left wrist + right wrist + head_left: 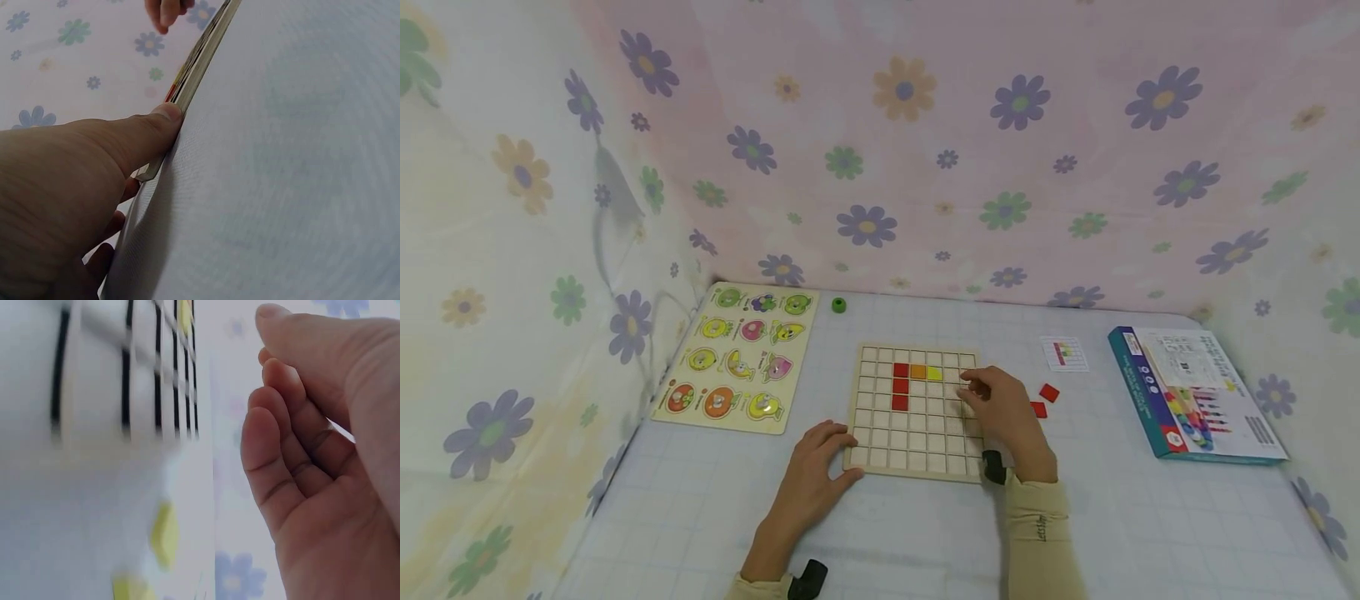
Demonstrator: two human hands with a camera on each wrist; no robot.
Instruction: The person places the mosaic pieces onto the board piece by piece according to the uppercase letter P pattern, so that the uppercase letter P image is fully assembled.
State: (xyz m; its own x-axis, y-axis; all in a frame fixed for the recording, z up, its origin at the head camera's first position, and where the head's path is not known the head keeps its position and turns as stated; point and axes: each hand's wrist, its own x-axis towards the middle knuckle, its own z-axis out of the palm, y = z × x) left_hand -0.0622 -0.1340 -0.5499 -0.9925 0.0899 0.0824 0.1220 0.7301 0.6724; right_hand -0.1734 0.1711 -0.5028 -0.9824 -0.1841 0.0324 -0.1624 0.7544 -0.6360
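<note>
Nearest the camera, 2 beige sleeves are seen, and from them the left hand (pixel 811 462) is laid flat on the table (pixel 1150 533), fingers fairly straight, its thumb pressed against the near-left edge of the wooden grid board (pixel 883 461). In the left wrist view the thumb (pixel 140 134) is seen touching that thin edge, nothing being gripped.

The right hand (pixel 1000 408) is held over the board's right side, fingers loosely curled; whether a tile is pinched cannot be told, and none is shown in the right wrist view.

The board lies just ahead of both hands, nearly square, its edges roughly squared to the table. In its upper middle, 3 red tiles (pixel 900 386) are set in a column, with 1 orange tile (pixel 917 372) and 1 yellow tile (pixel 934 373) running right from the top. 2 loose red tiles (pixel 1044 400) lie just right of the right hand, which is the nearer to them.

A pattern card (pixel 1064 353), a box (pixel 1195 396), a fruit puzzle (pixel 737 358) and a green ring (pixel 838 305) are spread on the gridded cloth. Flowered fabric is hung around.
</note>
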